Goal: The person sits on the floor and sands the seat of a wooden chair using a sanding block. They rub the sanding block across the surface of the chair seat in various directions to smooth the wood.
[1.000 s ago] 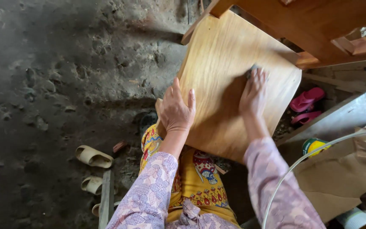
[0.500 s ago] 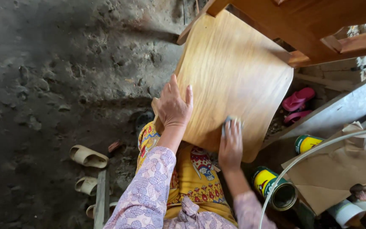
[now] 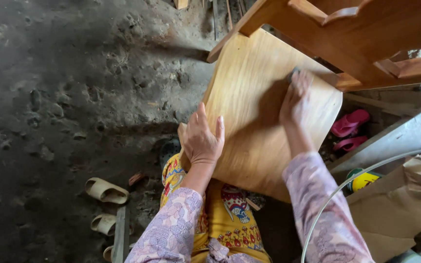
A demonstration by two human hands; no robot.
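A curved light-wood chair seat (image 3: 254, 112) leans against my lap, its far end joined to a darker wooden chair frame (image 3: 366, 34). My left hand (image 3: 203, 139) lies flat on the seat's near left edge, fingers spread, steadying it. My right hand (image 3: 296, 97) presses a small grey sanding pad (image 3: 292, 74) onto the seat's upper right part, near the frame; the pad is mostly hidden under my fingers. Both sleeves are lilac with a floral print.
Dark rough dirt floor (image 3: 64, 87) fills the left. Cream sandals (image 3: 105, 191) lie at lower left, pink sandals (image 3: 349, 124) at right. A yellow-green can (image 3: 364, 179), brown cardboard (image 3: 405, 204) and a grey hose (image 3: 337, 195) crowd the lower right.
My right hand with the pad slid from the seat's upper right down to its near edge, then back up toward the frame. My left hand stayed on the seat's edge.
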